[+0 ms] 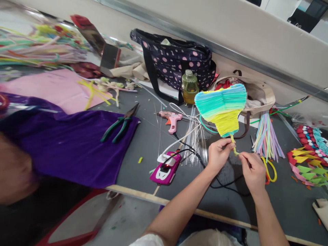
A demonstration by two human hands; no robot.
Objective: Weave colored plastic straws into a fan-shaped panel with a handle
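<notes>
A fan-shaped piece of fuzzy strands, blue and turquoise at the top and yellow below, stands up above my hands. From its narrow end runs a short yellow fuzzy stem. My left hand pinches that stem just under the fan. Lower down, my right hand has thumb and finger closed at the stem's free end. Yellow-handled scissors lie beside my right hand, partly hidden by it. Behind my left hand are clear thin sticks and the black cable of a power strip.
On the grey table are a pink glue gun, a magenta power strip, a bottle and a patterned bag. Pliers rest on purple cloth. Pastel strips lie right. Another person's blurred arm is at left.
</notes>
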